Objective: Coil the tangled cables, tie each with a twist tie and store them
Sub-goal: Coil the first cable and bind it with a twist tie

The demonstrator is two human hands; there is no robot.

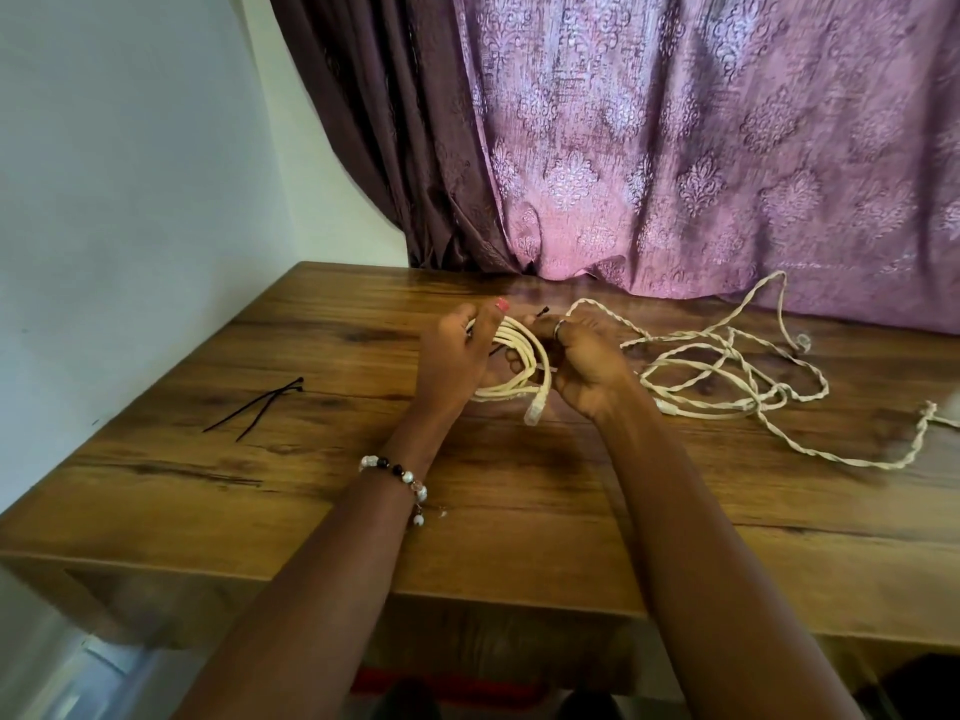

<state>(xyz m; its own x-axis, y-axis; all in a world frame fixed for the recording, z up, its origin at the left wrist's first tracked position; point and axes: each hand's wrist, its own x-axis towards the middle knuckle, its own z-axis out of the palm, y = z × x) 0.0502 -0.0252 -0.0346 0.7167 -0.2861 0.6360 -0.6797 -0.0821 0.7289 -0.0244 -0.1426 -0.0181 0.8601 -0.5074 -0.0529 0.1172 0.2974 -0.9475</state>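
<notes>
A coiled cream cable (519,350) is held just above the wooden table (291,491), its clear plug (535,410) hanging at the front. My left hand (457,356) grips the coil's left side, thumb up over the loops. My right hand (582,366) holds the coil's right side and pinches a black tie (543,311) whose tip sticks up past my fingers. A second cream cable (727,376), twisted and tangled, sprawls on the table to the right, apart from my hands.
Two spare black ties (260,407) lie crossed on the table's left part. A patterned pink curtain (675,148) hangs down to the table's back edge, and a white wall (130,174) runs along the left side.
</notes>
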